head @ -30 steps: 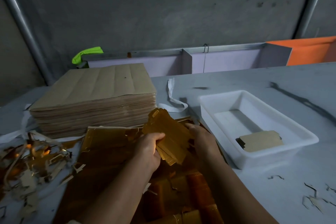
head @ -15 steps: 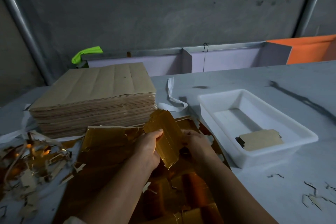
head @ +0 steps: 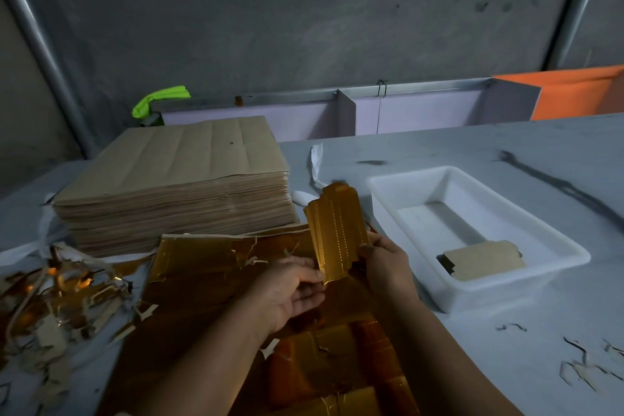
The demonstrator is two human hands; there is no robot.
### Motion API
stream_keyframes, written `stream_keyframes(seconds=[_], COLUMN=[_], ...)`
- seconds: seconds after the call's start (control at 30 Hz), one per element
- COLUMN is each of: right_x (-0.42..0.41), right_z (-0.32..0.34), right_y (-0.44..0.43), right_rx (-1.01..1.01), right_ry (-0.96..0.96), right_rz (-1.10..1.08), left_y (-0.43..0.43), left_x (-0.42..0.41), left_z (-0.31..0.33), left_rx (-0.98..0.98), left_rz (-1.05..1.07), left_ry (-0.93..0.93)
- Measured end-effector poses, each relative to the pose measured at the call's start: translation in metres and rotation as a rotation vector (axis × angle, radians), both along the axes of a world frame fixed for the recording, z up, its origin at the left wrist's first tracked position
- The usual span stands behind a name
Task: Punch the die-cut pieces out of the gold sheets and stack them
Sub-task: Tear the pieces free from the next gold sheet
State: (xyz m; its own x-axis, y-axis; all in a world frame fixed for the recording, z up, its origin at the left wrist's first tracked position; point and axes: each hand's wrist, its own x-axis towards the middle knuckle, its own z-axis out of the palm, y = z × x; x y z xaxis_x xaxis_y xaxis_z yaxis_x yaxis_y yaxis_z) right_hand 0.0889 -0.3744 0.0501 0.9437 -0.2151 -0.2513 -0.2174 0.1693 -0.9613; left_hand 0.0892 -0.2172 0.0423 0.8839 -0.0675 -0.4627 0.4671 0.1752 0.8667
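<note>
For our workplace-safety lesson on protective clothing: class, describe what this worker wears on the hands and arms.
Nothing is worn. The left hand and right hand are bare, with no gloves. No ring, watch or bracelet shows. The left forearm and right forearm are uncovered to the picture's edge; no sleeve is in view.

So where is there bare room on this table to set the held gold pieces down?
Widest bare tabletop: behind the white tray, up to the far partition. The tray's far half is bare too; a stack of pieces fills its near end. Crowded: scrap pile on the left, gold sheets under the held gold pieces, brown stack behind them, small scraps near right.
</note>
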Motion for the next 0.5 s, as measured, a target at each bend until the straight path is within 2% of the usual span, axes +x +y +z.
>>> stream_keyframes(seconds=[0.17, 0.5], right_x=[-0.0009, 0.0065], right_z=[0.0006, -0.0069], right_y=[-0.0004, -0.0007], right_rx=[0.067, 0.185], right_ry=[-0.004, 0.026], right_rz=[-0.024, 0.0], left_y=[-0.0002, 0.0075], left_x=[-0.0016, -0.0045], left_z=[0.0009, 0.0006], left_rx=[0.024, -0.134], left_rz=[-0.024, -0.089], left_ry=[-0.066, -0.114])
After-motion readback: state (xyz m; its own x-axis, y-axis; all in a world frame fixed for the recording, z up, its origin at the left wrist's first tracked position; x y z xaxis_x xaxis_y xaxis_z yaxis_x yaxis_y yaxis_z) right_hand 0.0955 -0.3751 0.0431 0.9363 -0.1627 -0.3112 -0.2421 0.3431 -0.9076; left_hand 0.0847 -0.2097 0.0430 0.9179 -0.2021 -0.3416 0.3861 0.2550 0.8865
